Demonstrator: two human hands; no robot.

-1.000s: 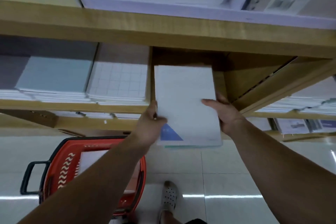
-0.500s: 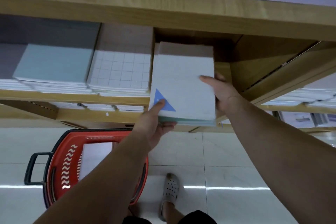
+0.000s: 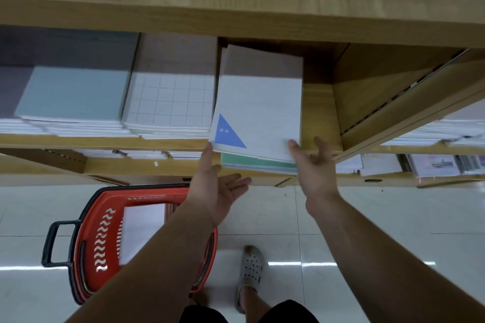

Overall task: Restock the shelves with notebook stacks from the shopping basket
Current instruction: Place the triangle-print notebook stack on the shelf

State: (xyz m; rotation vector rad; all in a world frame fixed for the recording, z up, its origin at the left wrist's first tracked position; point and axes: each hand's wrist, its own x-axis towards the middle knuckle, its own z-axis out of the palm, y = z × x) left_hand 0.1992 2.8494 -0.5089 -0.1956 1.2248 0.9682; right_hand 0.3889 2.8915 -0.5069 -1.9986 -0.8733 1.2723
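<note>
White notebook stack with a blue triangle (image 3: 258, 110) sat on the wooden shelf (image 3: 319, 115), front edge overhanging, beside the grid-covered stack (image 3: 170, 102). Left hand (image 3: 215, 191) and right hand (image 3: 313, 168) were open, fingers spread, touching its front corners, gripping nothing. Red plastic shopping basket (image 3: 101, 233) stood on the floor below.

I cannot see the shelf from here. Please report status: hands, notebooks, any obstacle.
Left hand open, right hand open, both at the stack's front edge. Notebook stack on shelf, front overhanging. Nothing in the way.
</note>
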